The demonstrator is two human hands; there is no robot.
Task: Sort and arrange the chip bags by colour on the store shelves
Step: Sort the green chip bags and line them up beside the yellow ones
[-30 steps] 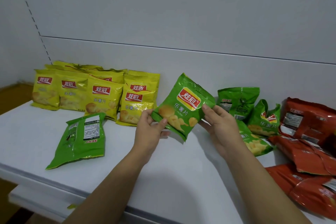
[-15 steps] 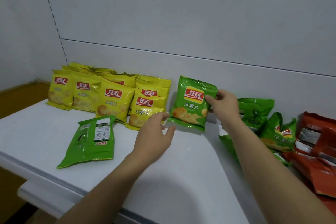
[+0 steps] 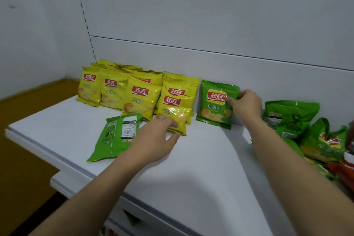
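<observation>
A green chip bag point(image 3: 215, 104) stands upright against the shelf's back wall, just right of the row of yellow chip bags point(image 3: 138, 94). My right hand point(image 3: 245, 105) pinches its right edge. My left hand point(image 3: 157, 138) hovers with relaxed fingers over the shelf, between the front yellow bag point(image 3: 175, 113) and a second green bag point(image 3: 116, 136) that lies flat, back side up. It holds nothing.
More green bags point(image 3: 298, 122) lie in a loose pile at the right, with red bags point(image 3: 344, 168) at the frame's edge. The white shelf point(image 3: 201, 168) has a front lip; a lower shelf edge point(image 3: 63, 182) shows below. Brown floor lies to the left.
My right hand has carried the green bag back and stood it upright beside the yellow row. My left hand let go of it and moved left toward the flat green bag.
</observation>
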